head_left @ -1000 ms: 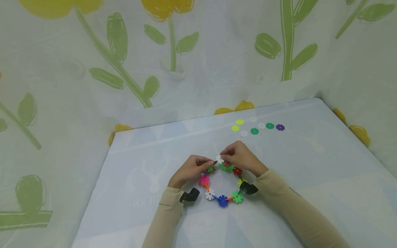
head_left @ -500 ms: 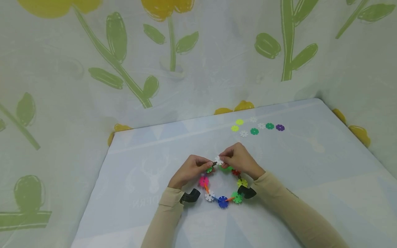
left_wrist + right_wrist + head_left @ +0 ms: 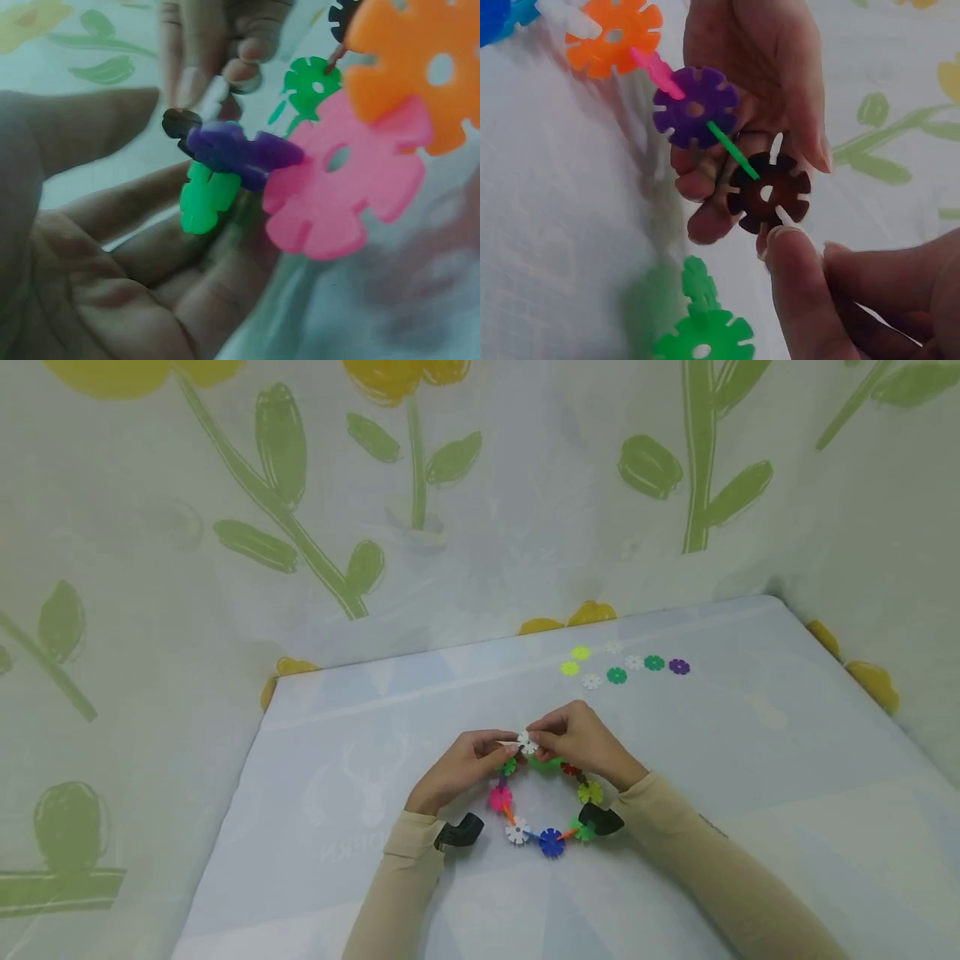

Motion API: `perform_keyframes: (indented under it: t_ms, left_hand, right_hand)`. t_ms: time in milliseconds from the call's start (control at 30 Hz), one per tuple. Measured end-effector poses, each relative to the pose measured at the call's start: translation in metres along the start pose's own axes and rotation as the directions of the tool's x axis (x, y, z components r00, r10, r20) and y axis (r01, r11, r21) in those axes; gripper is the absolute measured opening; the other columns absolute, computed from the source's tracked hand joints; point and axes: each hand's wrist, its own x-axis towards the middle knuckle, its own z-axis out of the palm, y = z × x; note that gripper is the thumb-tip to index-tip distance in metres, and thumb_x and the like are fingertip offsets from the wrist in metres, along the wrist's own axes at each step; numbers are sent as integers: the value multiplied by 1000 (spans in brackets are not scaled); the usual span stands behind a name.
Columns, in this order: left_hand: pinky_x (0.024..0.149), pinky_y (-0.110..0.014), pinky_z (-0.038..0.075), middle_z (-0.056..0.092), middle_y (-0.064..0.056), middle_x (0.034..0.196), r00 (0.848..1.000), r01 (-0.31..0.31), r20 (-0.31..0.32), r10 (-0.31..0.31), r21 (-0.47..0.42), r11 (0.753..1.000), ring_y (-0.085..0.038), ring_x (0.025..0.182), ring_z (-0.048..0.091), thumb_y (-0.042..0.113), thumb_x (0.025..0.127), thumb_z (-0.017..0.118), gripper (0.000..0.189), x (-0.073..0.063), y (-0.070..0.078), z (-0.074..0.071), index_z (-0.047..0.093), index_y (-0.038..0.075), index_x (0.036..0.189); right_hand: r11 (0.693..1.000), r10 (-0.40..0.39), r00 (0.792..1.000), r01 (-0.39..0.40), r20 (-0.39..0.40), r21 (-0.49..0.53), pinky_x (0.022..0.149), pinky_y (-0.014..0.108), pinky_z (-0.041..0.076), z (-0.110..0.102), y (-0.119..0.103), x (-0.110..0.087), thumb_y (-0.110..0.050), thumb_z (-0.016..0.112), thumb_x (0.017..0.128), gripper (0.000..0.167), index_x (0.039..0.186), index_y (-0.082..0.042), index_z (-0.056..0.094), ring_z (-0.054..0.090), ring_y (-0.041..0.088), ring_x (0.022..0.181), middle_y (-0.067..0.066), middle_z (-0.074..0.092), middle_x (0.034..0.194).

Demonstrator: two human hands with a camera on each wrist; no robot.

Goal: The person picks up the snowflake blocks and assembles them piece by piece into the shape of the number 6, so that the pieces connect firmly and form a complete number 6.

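Observation:
A ring-shaped chain of slotted plastic flower discs hangs between both hands. My right hand pinches a white disc between thumb and fingers; in the right wrist view that disc shows edge-on at a brown disc. My left hand is around the brown disc, its thumb held off and its fingers loosely bent behind. Beside it in the left wrist view come a green disc, a purple disc, a pink disc and an orange disc. A blue disc is at the chain's near side.
Loose discs lie farther back on the pale patterned table: yellow discs, white discs, green discs and a purple disc. A flower-printed cloth wall rises behind the table.
The chain's near side has swung slightly right. My left thumb and fingers have parted from their pinch on the brown disc, while the white disc has shifted a little left in my right hand.

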Motion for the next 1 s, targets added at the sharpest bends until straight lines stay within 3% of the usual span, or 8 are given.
perform_keyframes:
  t_ms: [167,300,400,633,1000]
  left_hand:
    - [94,-34,59,77,-15,119,1000,5,7,-5,16,1000,-16,104,73,29,105,62,44,3,-1,1,60,6,142]
    - [91,-31,59,76,-15,120,1000,-1,-7,2,47,999,-14,101,71,27,105,62,43,1,-1,1,61,5,142]
    - [90,-30,58,73,-15,125,1000,-18,-10,18,60,998,-14,103,71,26,105,62,43,0,-2,0,61,6,142]
    - [87,-29,57,72,-13,126,999,-35,-13,36,80,996,-16,104,71,26,105,62,40,-1,-5,-4,61,13,143]
    - [87,-28,57,71,-15,127,999,-31,-5,31,94,995,-17,102,72,25,104,62,39,1,-8,-6,62,11,141]
  right_hand:
    - [977,-78,996,84,36,-194,70,29,58,-12,2,-2,-15,70,98,31,124,2,73,70,16,80,13,78,106]
    - [943,-42,988,87,145,-320,80,34,58,-17,5,-3,-19,80,91,45,130,1,69,67,20,96,10,75,112]
    - [930,-4,975,86,222,-358,90,40,59,-14,8,-3,-16,84,87,48,128,2,68,66,21,100,9,73,113]
    - [933,22,984,43,176,-357,94,44,57,-15,11,-1,-11,81,88,33,117,-2,71,65,20,97,8,74,109]
    - [967,-10,975,66,220,-248,70,31,57,-22,12,1,-7,76,92,35,123,7,69,64,14,70,12,76,97]
